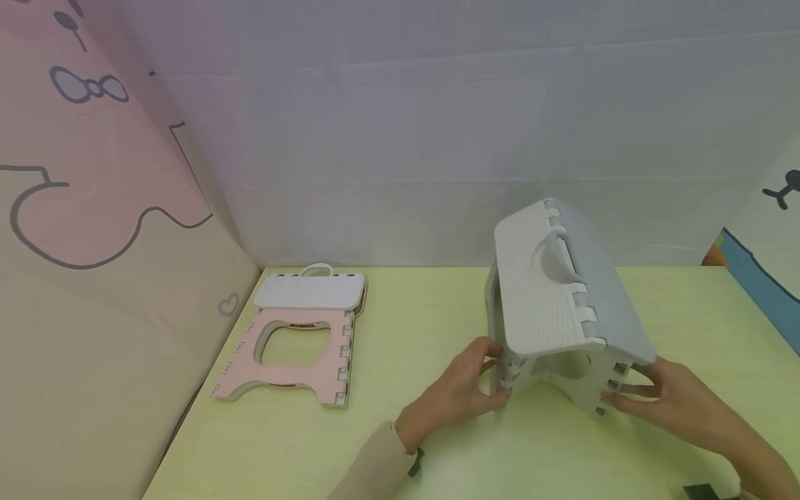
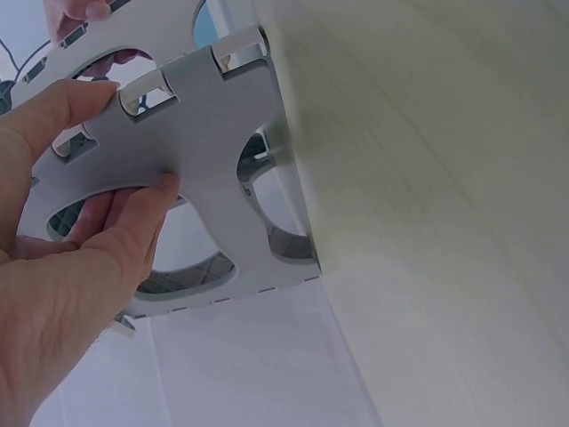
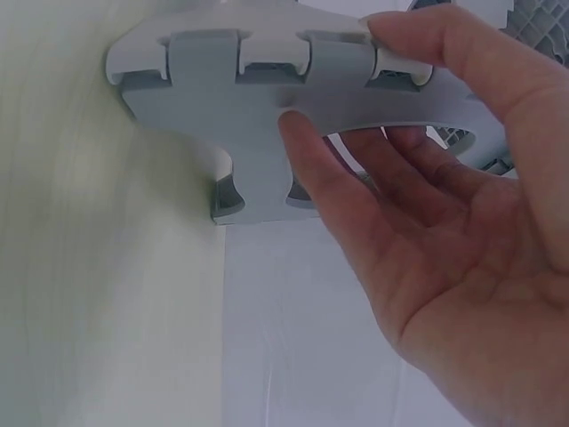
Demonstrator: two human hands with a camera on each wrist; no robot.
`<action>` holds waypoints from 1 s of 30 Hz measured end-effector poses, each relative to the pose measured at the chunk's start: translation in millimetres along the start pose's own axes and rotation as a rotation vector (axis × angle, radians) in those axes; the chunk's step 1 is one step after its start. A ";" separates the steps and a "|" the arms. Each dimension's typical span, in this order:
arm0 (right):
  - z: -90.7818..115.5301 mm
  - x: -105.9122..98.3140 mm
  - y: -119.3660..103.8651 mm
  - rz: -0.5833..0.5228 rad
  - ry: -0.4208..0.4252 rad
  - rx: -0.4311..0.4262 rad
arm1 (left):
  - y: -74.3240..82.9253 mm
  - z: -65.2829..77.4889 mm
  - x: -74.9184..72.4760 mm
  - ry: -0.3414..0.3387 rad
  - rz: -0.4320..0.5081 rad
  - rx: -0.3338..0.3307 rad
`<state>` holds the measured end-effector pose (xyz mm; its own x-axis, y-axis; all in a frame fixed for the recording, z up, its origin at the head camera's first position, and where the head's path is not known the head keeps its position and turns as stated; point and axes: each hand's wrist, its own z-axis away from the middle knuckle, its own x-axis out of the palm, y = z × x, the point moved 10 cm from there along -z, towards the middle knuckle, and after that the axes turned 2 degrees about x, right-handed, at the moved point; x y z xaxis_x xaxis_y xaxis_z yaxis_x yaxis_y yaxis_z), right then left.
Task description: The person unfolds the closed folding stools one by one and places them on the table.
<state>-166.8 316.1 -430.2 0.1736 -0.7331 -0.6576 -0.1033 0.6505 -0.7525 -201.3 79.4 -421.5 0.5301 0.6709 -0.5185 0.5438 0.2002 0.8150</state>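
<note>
The table point(image 1: 406, 312) is this pale yellow-green top, kinda streaky like light wood grain, and I count 2 things sitting right on it. Over near the left edge there's a pink-and-white folding stool point(image 1: 309, 295) lying flat, white end toward the back, and well apart on the right a white-and-grey folding stool point(image 1: 534, 305) stands half folded, top peaked like a little roof.

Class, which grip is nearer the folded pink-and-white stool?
Left: the left grip, right of the folded pink-and-white stool, holds the white stool at left; the right grip, farther away, holds its right side.
</note>
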 end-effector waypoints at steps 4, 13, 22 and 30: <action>0.1 0.3 -0.1 0.010 -0.002 -0.005 | 1.0 0.6 -0.8 0.000 -0.049 0.013; 0.2 -3.4 -6.1 0.024 0.048 -0.112 | 5.9 1.5 -4.3 0.010 -0.255 0.067; 1.9 -6.4 -11.7 0.070 0.077 -0.172 | 8.3 0.4 -3.8 0.007 -0.274 0.065; 2.7 -5.4 -12.3 0.091 0.063 -0.179 | 8.9 0.9 -4.4 -0.013 -0.269 0.035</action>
<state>-163.8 312.6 -417.2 0.0947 -0.6875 -0.7200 -0.2888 0.6731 -0.6808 -198.2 77.6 -412.2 0.3714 0.5876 -0.7189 0.6887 0.3450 0.6377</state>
